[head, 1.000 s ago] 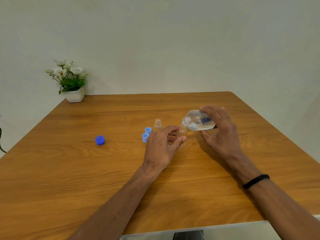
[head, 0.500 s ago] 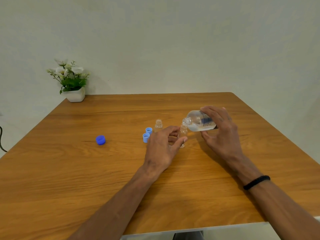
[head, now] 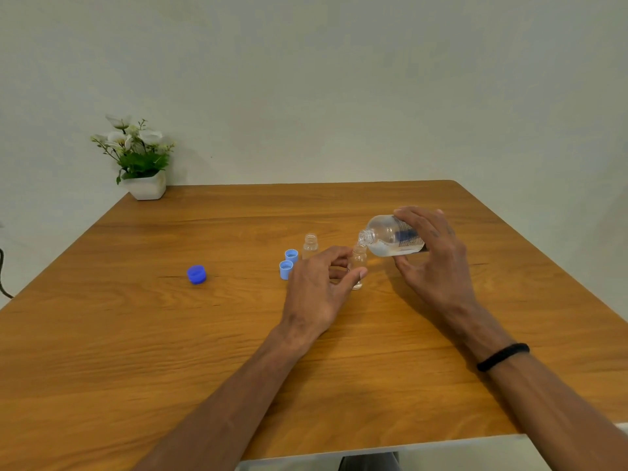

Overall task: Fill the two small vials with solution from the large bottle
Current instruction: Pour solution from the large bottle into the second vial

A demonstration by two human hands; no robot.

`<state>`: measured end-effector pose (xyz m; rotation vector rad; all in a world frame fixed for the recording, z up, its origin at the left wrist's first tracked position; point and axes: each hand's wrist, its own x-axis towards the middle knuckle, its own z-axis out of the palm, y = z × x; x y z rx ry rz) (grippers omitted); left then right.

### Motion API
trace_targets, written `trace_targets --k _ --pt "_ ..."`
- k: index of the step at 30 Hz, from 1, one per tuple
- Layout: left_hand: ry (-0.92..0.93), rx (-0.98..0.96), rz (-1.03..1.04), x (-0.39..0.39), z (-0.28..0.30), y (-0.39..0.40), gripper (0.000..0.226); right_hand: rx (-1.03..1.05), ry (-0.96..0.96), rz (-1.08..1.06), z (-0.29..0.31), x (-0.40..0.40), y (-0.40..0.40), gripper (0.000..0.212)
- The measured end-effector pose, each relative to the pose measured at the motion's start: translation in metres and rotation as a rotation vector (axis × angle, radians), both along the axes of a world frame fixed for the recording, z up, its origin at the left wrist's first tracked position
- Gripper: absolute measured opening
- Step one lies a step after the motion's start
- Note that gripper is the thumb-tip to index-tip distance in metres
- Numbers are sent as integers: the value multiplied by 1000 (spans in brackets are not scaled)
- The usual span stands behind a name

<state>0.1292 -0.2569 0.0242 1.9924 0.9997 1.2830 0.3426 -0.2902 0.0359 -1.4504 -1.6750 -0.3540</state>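
Sitting against a pale plain wall, a wooden table (head: 170, 351), with a white pot of flowers (head: 144, 171) at its far left corner. Lying on its side in the air over the right-centre of the table, the large bottle (head: 387, 236): long axis running roughly left to right, open neck pointing left and dipping slightly, base hidden in the right hand (head: 431, 263). Curling round the bottle's body, the fingers over the top and the thumb beneath. Pooling along the lower side of the bottle, clear liquid. Standing upright right under the bottle's mouth, the near vial (head: 358, 266), mouth facing up, touching or nearly touching the neck; too small to tell how much liquid is in it. Pinching this vial between thumb and fingertips, the left hand (head: 316, 294). Standing upright just behind the left hand's fingers, uncapped, the far vial (head: 310, 245). Resting open side up just left of it, two light blue caps (head: 289, 263). Lying well apart to the left, a darker blue cap (head: 196, 274). Circling the right wrist, a black band (head: 503, 356).
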Motion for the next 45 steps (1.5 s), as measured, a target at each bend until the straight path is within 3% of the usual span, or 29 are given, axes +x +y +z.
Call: trace_targets --k 45 --pt "7 -4 11 0 0 0 46 25 -14 5 -1 2 0 78"
